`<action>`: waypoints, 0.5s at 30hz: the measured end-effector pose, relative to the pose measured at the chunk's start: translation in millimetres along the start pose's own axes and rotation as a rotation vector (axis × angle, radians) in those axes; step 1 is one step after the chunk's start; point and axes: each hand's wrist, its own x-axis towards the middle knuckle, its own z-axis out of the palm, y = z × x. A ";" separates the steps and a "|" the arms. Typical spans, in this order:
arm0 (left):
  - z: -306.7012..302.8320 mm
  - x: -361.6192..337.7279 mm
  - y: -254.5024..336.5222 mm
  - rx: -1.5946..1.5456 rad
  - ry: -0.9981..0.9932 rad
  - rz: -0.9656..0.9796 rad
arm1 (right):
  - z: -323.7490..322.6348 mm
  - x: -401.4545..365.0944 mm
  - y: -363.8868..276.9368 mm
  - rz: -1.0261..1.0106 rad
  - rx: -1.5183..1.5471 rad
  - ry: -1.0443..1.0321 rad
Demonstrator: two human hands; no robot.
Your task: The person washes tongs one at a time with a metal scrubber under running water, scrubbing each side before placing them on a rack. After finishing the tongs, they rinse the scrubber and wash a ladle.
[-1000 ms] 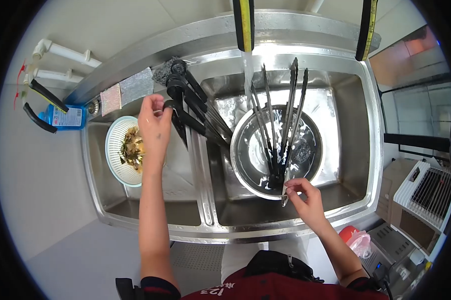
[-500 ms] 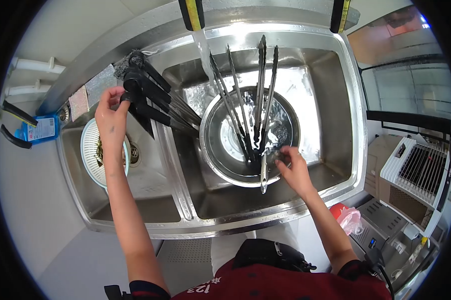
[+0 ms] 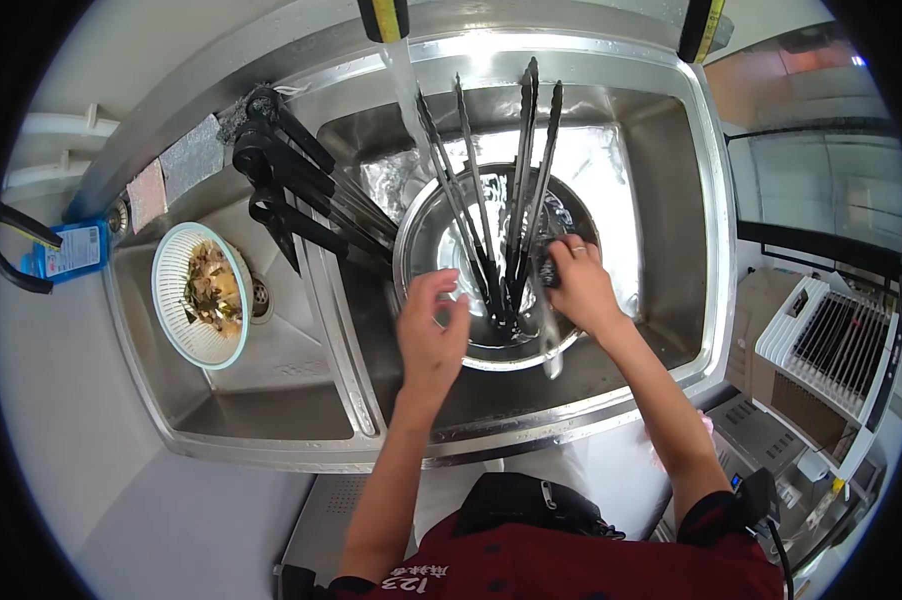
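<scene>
My left hand [image 3: 433, 330] is over the near-left rim of a round metal basin [image 3: 403, 262], fingers apart and empty. At the basin's right side, my right hand [image 3: 583, 288] closes on a dark steel wool scourer [image 3: 548, 268]. Several metal tongs [image 3: 527, 160] stand in the water, scalloped tips up and black handles down. A blurred metal handle with a slot [image 3: 551, 352] leans over the near rim, close to my right fingers. More tongs with black handles [image 3: 289, 175] lean across the sink divider, handles toward the left.
Water [image 3: 403, 85] runs from a black-and-yellow tap [image 3: 383, 18]. In the left sink bowl sits a pale strainer basket [image 3: 176, 290] with food scraps. A blue bottle [image 3: 76, 252] and two scouring pads [image 3: 191, 155] lie along the left edge. A white heater-like appliance [image 3: 831, 350] stands at right.
My left hand has left the black tong handles and moved right to the basin. My right hand has moved up and taken hold of the scourer. The slotted handle has shifted right.
</scene>
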 end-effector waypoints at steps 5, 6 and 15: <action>48.5 4.8 -35.4 0.227 -0.172 -0.099 | -34.6 -29.2 -4.3 0.022 0.549 0.209; 51.7 10.2 -34.9 0.305 -0.187 -0.121 | -37.5 -31.3 -6.6 -0.024 0.563 0.264; 37.2 26.3 -19.5 0.473 -0.262 -0.124 | -31.7 -78.8 -14.5 0.631 1.898 -0.068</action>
